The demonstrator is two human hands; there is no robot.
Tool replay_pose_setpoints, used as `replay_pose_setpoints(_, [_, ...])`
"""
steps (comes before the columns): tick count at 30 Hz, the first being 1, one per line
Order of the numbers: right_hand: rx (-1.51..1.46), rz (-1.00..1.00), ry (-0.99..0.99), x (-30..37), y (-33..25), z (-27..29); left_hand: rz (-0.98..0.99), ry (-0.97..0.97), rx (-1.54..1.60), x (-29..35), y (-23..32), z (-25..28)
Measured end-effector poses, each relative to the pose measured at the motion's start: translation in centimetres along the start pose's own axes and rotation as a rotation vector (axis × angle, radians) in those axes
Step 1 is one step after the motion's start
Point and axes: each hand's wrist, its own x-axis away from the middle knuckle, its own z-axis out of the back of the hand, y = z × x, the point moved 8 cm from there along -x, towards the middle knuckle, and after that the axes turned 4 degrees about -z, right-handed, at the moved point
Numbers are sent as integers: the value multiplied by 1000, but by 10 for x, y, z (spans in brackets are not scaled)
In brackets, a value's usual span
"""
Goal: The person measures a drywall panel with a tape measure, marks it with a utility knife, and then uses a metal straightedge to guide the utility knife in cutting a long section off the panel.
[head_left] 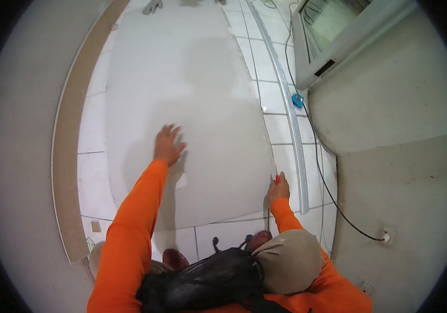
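Note:
A large pale board (207, 156), like a sheet of drywall, lies flat on the tiled floor in front of me. My left hand (168, 146) rests over its left-middle part, fingers spread and holding nothing. At the board's near right edge, my right hand (279, 190) is closed around a small red-handled knife (277, 179). Its tip is near the edge, but too small to tell if it touches. A small pale patch (181, 180) shows on the board beside my left forearm.
A long metal profile (288, 83) runs along the right, with a blue tape measure (297, 100) beside it. A black cable (320, 156) leads to a wall socket. A brown strip (67, 156) stands along the left wall. Someone's grey-gloved hand (153, 6) is at the far end.

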Motion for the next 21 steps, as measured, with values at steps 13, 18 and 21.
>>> replay_pose_setpoints(13, [33,-270,-28,-47,23,-11,1333,109,98,272,-195,29])
replay_pose_setpoints(18, [123,-71,53,-26,-6,-8,1461,61,189,273,-200,43])
replay_pose_setpoints(21, [147,-162,22,-37,-3,-5,1395,-95,107,269,-206,49])
